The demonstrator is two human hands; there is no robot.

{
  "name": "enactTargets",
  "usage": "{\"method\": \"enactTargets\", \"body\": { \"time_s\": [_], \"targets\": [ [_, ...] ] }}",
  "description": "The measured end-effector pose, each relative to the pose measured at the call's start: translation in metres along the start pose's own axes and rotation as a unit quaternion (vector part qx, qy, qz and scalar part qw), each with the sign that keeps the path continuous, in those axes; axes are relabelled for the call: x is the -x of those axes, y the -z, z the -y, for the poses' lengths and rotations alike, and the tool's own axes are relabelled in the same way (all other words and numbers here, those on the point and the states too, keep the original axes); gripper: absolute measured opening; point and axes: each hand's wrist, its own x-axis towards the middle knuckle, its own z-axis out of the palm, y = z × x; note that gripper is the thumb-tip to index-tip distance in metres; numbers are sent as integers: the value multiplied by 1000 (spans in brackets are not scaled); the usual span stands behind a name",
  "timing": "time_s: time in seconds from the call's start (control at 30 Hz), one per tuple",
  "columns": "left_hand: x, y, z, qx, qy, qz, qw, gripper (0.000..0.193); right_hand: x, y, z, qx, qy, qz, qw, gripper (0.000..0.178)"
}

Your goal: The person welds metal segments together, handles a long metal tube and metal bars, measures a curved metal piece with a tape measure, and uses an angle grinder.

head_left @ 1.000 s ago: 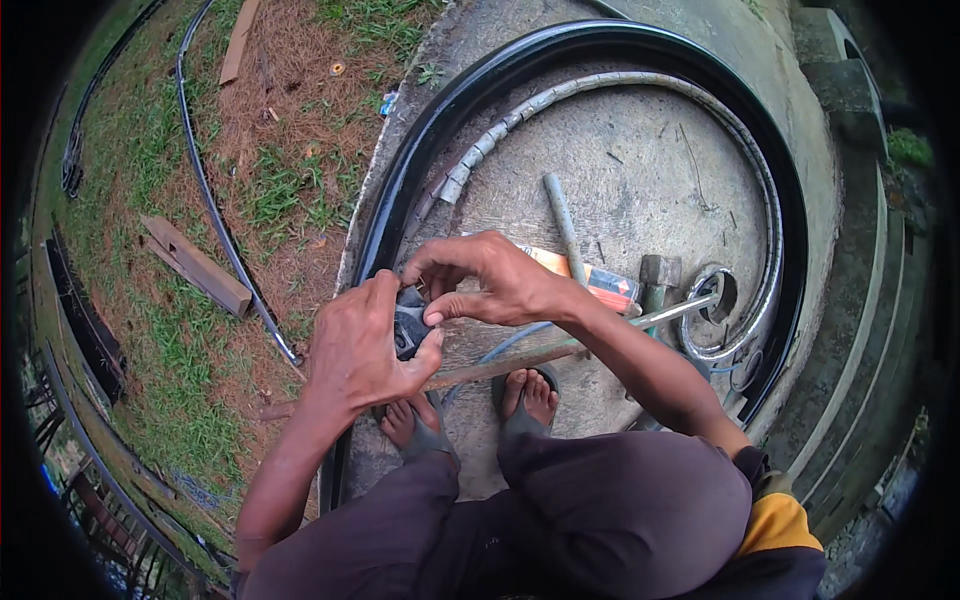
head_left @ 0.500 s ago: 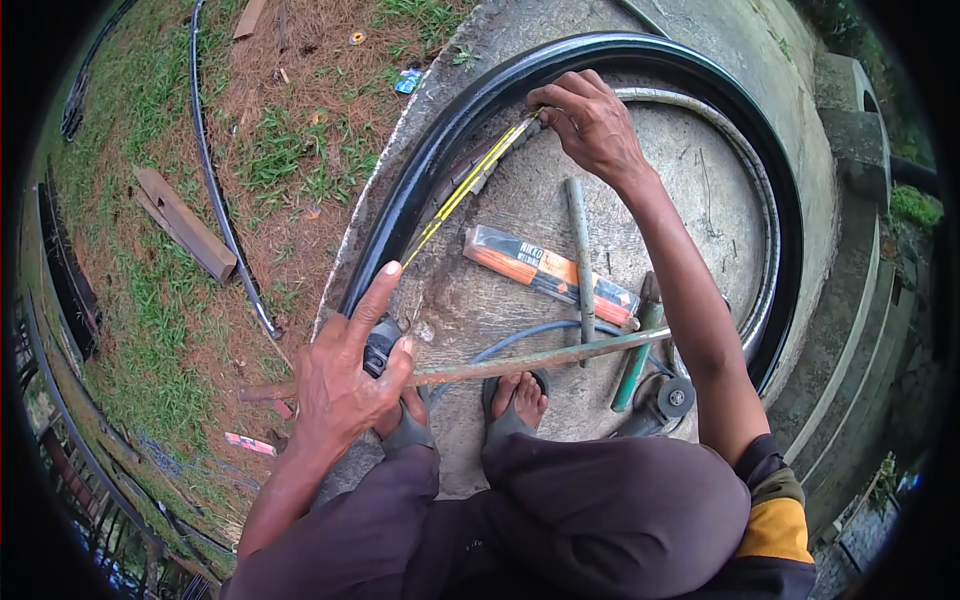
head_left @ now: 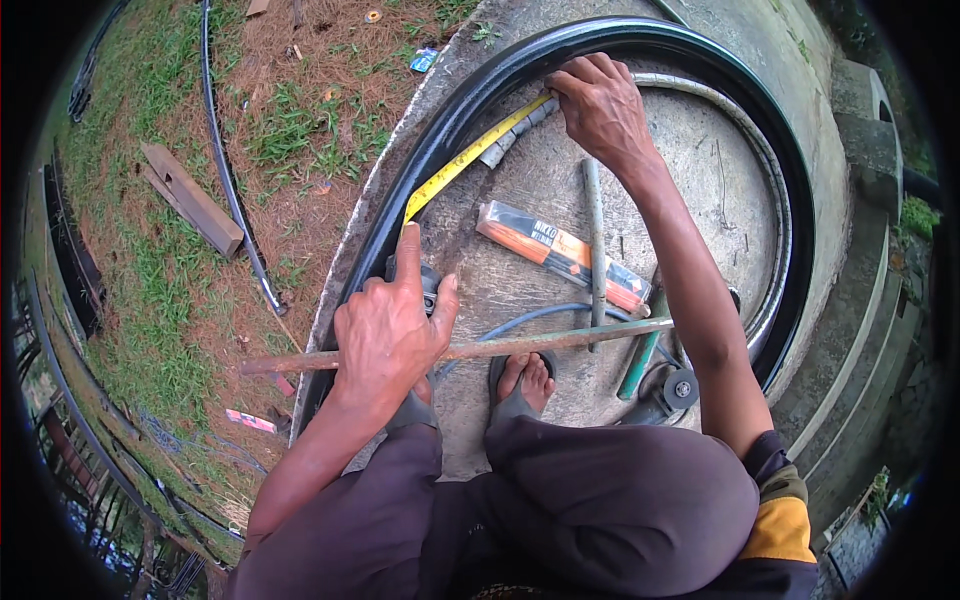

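A yellow tape measure blade (head_left: 470,165) stretches slantwise along the inside of a bent glossy black bar (head_left: 400,205). My right hand (head_left: 605,115), fingers pinched, grips the blade's far end beside short grey metal pieces (head_left: 520,135). Closer to me, my left hand (head_left: 390,335) is wrapped round the dark tape measure case (head_left: 430,285), partly hidden by the fingers. Its forefinger points out along the blade and touches its near end. A thin rusty metal bar (head_left: 530,343) crosses under my left hand. Within the black curve lies a silvery bent pipe (head_left: 768,200).
On the concrete lie a packet of welding rods (head_left: 560,258), a grey tube (head_left: 597,250), a green-handled tool (head_left: 638,372) and an angle grinder (head_left: 670,392). My sandalled feet (head_left: 525,380) stand close by. Grass with a wooden offcut (head_left: 195,205) borders the left; concrete steps (head_left: 850,350) rise at right.
My left hand has shifted up and right with the tape case, its forefinger now at the blade. The blade shows its broad yellow face. My right hand still grips the far end.
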Motion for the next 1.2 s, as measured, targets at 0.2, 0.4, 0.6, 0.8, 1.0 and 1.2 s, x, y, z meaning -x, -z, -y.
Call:
{"method": "enactTargets", "body": {
  "time_s": [0.2, 0.4, 0.6, 0.8, 1.0, 1.2],
  "targets": [
    [-1, -16, 0, 21, -19, -21, 999, 72, 2, 9, 6, 29, -1, -3, 1000, 18],
    [-5, -34, 10, 53, -41, -37, 997, 68, 2, 11, 26, -36, 96, 19, 995, 20],
    [-7, -32, 9, 59, -25, -28, 998, 68, 6, -1, 87, -165, 156, -22, 974, 27],
    [-8, -28, 6, 71, -13, 4, 997, 67, 7, -1, 105, -153, 114, -32, 981, 28],
    [18, 2, 2, 173, 22, 94, 980, 70, 5, 2, 105, -130, 92, -16, 987, 28],
    [82, -2, 47, 219, -8, 77, 973, 68, 2, -5, 98, -105, 70, -26, 992, 28]
  ]
}}
